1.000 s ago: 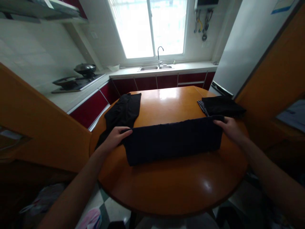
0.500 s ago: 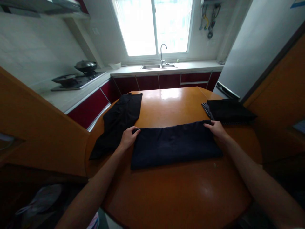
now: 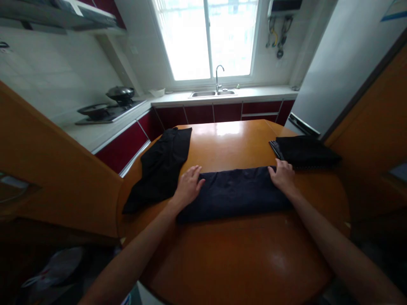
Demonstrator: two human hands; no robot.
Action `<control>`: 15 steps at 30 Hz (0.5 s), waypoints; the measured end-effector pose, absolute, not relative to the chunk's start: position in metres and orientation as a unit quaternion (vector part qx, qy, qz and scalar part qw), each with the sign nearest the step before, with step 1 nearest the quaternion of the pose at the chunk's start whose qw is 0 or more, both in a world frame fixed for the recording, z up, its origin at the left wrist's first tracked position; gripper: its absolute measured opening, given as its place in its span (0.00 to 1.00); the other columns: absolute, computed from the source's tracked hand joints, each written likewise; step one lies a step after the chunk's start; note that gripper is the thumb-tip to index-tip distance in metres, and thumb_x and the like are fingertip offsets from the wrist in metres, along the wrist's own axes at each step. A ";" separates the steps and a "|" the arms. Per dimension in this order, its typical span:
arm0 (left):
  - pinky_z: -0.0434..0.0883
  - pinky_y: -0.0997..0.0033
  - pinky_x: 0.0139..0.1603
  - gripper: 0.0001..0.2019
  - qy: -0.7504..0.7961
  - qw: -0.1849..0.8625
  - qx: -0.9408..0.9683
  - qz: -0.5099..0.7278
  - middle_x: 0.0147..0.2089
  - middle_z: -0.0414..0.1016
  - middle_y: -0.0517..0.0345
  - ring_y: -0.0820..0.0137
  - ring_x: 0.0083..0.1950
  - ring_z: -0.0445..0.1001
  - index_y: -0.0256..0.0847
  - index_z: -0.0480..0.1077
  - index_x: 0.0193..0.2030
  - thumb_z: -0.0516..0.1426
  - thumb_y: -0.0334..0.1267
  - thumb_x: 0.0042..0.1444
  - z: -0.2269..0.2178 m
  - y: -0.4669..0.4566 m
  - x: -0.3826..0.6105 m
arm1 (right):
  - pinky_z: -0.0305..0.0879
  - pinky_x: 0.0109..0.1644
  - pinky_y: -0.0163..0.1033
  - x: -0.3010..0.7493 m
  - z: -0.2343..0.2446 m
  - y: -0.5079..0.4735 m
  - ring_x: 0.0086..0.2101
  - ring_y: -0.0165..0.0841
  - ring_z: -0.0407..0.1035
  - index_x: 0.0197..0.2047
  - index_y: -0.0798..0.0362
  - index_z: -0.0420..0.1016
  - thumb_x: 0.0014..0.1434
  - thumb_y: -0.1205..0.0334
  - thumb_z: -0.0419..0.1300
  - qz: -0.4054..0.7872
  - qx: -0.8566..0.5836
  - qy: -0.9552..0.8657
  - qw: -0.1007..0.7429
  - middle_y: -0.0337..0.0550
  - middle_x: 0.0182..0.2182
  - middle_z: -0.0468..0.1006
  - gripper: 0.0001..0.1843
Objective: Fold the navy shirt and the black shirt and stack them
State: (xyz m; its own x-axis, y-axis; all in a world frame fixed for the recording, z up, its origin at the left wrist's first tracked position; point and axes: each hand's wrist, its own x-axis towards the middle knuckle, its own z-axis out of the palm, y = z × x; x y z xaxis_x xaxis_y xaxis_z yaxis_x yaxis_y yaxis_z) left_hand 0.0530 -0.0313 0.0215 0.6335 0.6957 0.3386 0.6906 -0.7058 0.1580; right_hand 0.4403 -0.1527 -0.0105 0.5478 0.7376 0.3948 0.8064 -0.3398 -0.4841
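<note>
A folded dark navy garment (image 3: 237,195) lies flat across the middle of the wooden table (image 3: 241,254). My left hand (image 3: 190,184) rests over its far left corner, fingers extended and thumb apart. At the far right corner my right hand (image 3: 282,174) lies on the cloth in the same way, fingers stretched out. Neither hand pinches the fabric. To the left of my left hand is a black garment (image 3: 162,165), spread out with creases and reaching the table's edge. Beyond my right hand sits a folded black cloth pile (image 3: 307,150).
A counter with a sink (image 3: 206,93) and tap runs under the window. At the left, a pan (image 3: 93,110) and a lidded wok (image 3: 120,93) stand on the stove. A fridge (image 3: 330,63) is at the right, and wooden panels flank the table on both sides.
Both hands have let go of the garment's far edge and opened flat on it. My left hand has shifted right, over the cloth. The view has tilted slightly up.
</note>
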 end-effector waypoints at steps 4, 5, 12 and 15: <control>0.51 0.50 0.75 0.29 0.252 0.039 0.961 0.103 0.76 0.51 0.47 0.58 0.77 0.48 0.38 0.51 0.75 0.43 0.48 0.72 0.007 -0.076 0.108 | 0.52 0.69 0.59 0.356 -0.005 -0.158 0.68 0.51 0.53 0.71 0.57 0.60 0.68 0.56 0.45 -0.019 -0.714 -0.659 0.236 0.58 0.69 0.61 0.31; 0.50 0.49 0.75 0.29 0.247 0.041 0.964 0.090 0.77 0.49 0.46 0.58 0.77 0.46 0.37 0.50 0.75 0.42 0.47 0.72 0.001 -0.082 0.119 | 0.49 0.70 0.58 0.336 -0.007 -0.157 0.69 0.49 0.50 0.72 0.57 0.59 0.69 0.57 0.44 -0.003 -0.691 -0.692 0.209 0.55 0.71 0.57 0.31; 0.46 0.48 0.76 0.31 0.295 0.048 0.952 0.064 0.78 0.42 0.51 0.59 0.78 0.42 0.37 0.47 0.77 0.41 0.49 0.72 -0.020 -0.066 0.144 | 0.39 0.72 0.61 0.306 -0.023 -0.138 0.72 0.45 0.42 0.74 0.58 0.54 0.71 0.54 0.42 0.053 -0.697 -0.703 0.130 0.55 0.73 0.50 0.33; 0.44 0.47 0.76 0.33 0.328 0.047 0.942 0.054 0.78 0.42 0.54 0.59 0.79 0.41 0.39 0.48 0.77 0.40 0.55 0.71 -0.018 -0.055 0.137 | 0.36 0.73 0.59 0.327 -0.022 -0.133 0.73 0.43 0.40 0.74 0.56 0.53 0.71 0.46 0.42 0.062 -0.706 -0.695 0.116 0.52 0.74 0.48 0.35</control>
